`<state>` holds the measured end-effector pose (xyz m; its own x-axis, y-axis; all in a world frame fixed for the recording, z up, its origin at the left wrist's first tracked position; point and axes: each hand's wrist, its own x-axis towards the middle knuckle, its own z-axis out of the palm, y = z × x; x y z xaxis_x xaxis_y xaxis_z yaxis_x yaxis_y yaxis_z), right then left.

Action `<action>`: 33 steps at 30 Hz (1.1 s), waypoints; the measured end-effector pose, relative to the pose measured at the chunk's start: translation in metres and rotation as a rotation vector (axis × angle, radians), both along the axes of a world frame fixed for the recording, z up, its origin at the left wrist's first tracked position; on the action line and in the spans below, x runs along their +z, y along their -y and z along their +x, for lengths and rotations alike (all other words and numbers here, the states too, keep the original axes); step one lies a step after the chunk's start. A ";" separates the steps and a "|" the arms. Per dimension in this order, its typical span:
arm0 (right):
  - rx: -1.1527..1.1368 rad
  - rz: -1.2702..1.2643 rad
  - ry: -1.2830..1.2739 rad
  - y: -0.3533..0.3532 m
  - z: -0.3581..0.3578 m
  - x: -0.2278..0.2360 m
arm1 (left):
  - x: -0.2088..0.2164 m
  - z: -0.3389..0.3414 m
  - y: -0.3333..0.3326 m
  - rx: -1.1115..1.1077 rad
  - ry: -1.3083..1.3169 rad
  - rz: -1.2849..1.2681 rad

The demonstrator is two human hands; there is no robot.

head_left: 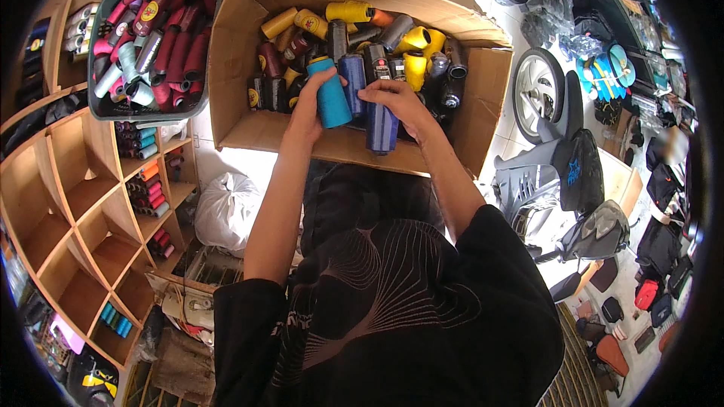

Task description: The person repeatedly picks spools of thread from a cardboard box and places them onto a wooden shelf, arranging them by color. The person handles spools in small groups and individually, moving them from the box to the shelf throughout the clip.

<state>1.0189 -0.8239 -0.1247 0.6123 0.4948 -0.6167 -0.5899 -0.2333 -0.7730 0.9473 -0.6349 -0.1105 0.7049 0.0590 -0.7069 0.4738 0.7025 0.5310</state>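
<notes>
Okay, turquoise thread spool [335,102]: in the left hand [308,105], fingers curled round it, slightly tilted, over the near side of the cardboard carton [234,68]. Striped violet-blue thread spool [382,133]: below the right hand [405,104], fingers bunched nearly together at its top end, looks pinched; exact contact covered by the hand. Plain blue thread spool [352,77] sits between both grips.

Progress, my guess: partway, can't pin it closer. Two spools up in the hands, plenty left in the carton beyond them, colours mixed, yellow spools [415,71] past the right hand. Left of the left hand, plastic tub [148,115] already holds mostly maroon spools [177,56]; farther down-left, wooden cubby shelf [73,227] has small turquoise spools [115,319] in one compartment.

Hard to see from here: carton's bottom layer, buried; left fingertips, partly behind the spool; shelf's far-left end, lost in dark; labels, too small.
</notes>
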 end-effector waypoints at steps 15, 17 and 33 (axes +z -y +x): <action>-0.063 -0.332 0.506 0.038 -0.001 -0.020 | -0.002 0.026 0.013 -0.306 -0.027 0.364; -0.104 -0.352 0.477 0.049 0.006 -0.010 | -0.017 0.027 0.019 -0.381 -0.067 0.542; 0.396 0.011 0.499 -0.071 -0.052 0.125 | 0.092 -0.094 -0.028 0.132 0.362 0.336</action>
